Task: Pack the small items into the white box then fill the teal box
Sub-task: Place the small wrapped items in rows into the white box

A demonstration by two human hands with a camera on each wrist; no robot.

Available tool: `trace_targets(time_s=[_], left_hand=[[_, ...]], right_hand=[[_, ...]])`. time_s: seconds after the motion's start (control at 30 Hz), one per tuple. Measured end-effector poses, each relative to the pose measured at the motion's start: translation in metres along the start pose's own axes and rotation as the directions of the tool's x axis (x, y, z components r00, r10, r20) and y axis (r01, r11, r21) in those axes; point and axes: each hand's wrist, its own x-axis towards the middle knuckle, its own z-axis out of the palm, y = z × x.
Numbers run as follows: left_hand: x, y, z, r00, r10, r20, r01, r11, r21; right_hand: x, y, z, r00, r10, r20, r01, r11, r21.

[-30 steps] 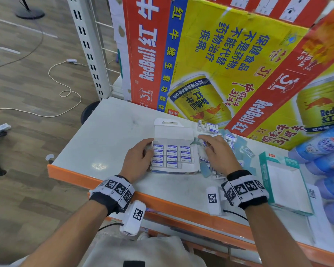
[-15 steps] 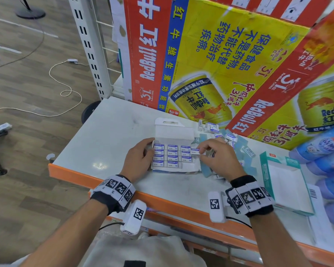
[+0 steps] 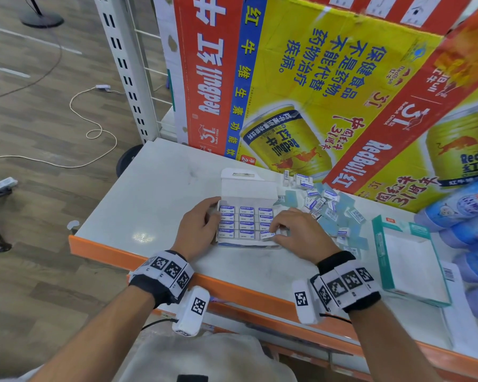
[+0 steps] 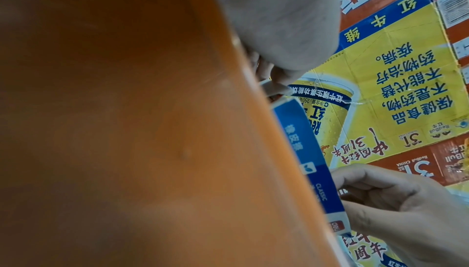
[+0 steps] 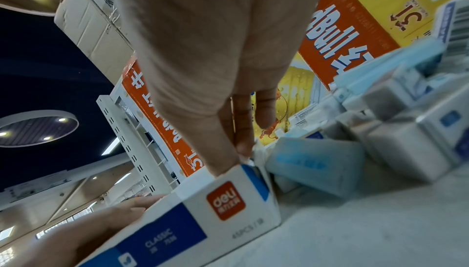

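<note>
- Head view: shelf top (image 3: 155, 205) carries everything. The teal box (image 3: 379, 245) lies open well to the right with no items visible inside, judged reserved for the second stage.
- Centrally, the white box (image 3: 249, 186) has its lid folded back and its rows are nearly full.
- The left hand (image 3: 198, 226) cups the box's left wall, judged to brace it.
- The right hand (image 3: 298, 234) pinches one eraser (image 3: 268, 235) at the near-right slot.
- The loose erasers (image 3: 326, 205) lie just behind, within easy reach.

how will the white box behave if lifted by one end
The white box is thin card with its lid open, so it probably flexes. Rows of erasers sit uncovered inside, so tilting might spill them. The left hand braces it, hinting it slides.
</note>
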Motion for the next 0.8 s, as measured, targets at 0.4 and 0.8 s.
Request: trace_targets(time_s=[0.4,0.8], left_hand=[[-0.001,0.001,0.000,1.000,0.023,0.007,-0.023,0.999,-0.025],[0.000,0.002,-0.001,0.999,0.033,-0.016,-0.034,0.999,-0.034]], right_hand=[[0.009,-0.005,0.004,0.997,0.025,0.074,-0.023,0.999,-0.025],[0.012,0.027,-0.012,0.956,0.173,-0.236,-0.148,0.982,0.118]])
